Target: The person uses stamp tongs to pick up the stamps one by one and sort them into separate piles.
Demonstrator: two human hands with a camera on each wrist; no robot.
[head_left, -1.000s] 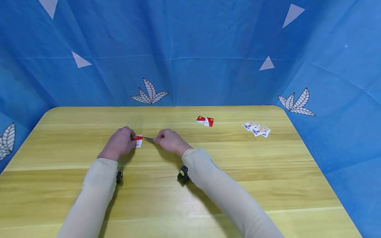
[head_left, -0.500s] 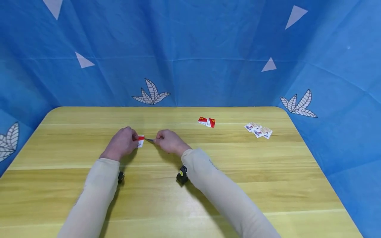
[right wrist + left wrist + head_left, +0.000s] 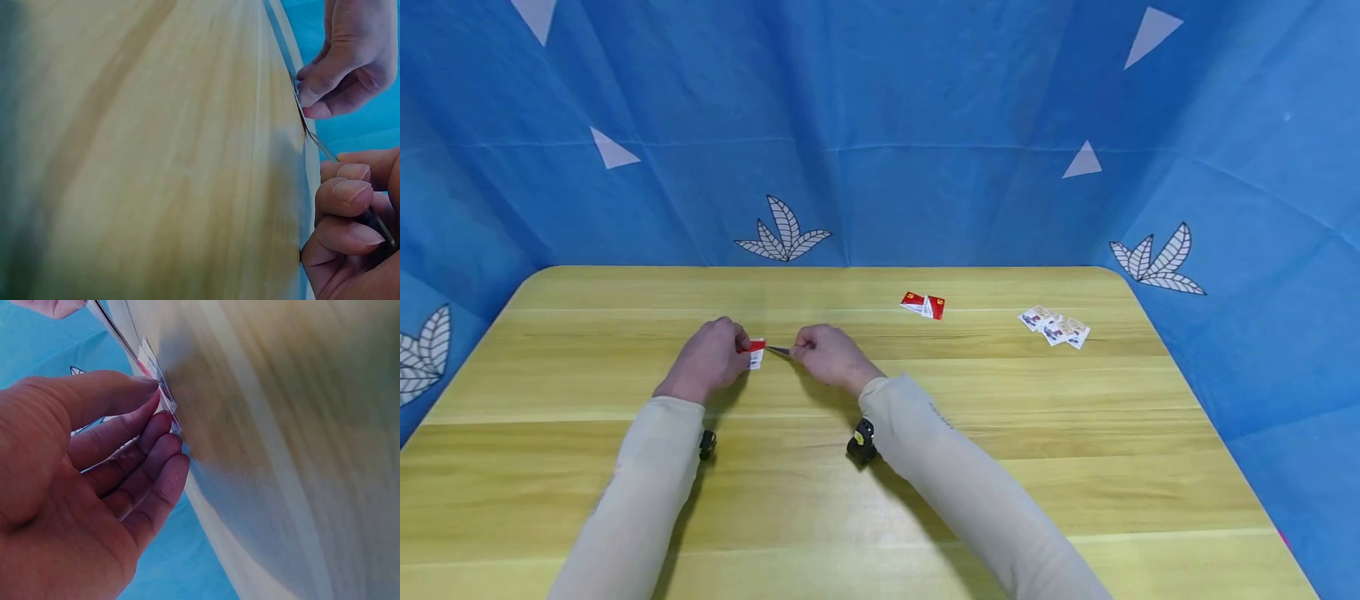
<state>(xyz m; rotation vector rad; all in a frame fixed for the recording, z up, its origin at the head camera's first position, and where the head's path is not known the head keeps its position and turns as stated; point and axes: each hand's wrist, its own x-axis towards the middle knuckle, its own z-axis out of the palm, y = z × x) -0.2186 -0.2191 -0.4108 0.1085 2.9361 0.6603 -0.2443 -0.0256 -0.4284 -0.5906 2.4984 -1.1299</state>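
In the head view my left hand (image 3: 707, 357) pinches the edge of a small red-and-white stamp (image 3: 757, 345) low over the left part of the table. Thumb and fingertips meet at it in the left wrist view, where what looks like more than one layer of the stamp (image 3: 150, 360) shows edge-on. My right hand (image 3: 831, 357) grips thin metal tweezers (image 3: 780, 351), fingers curled round them. Their tips reach the stamp's right edge. From the right wrist, the tweezers (image 3: 324, 149) slant up toward the left hand's fingertips.
Two red-and-white stamps (image 3: 933, 307) overlap near the back of the wooden table (image 3: 880, 517). Farther right lies a loose cluster of several pale printed stamps (image 3: 1057, 330). A blue patterned curtain (image 3: 910, 200) rises behind and beside the table.
The head view has shifted slightly. Both hands keep nearly the same place, with the tweezer tips staying at the stamp's edge.
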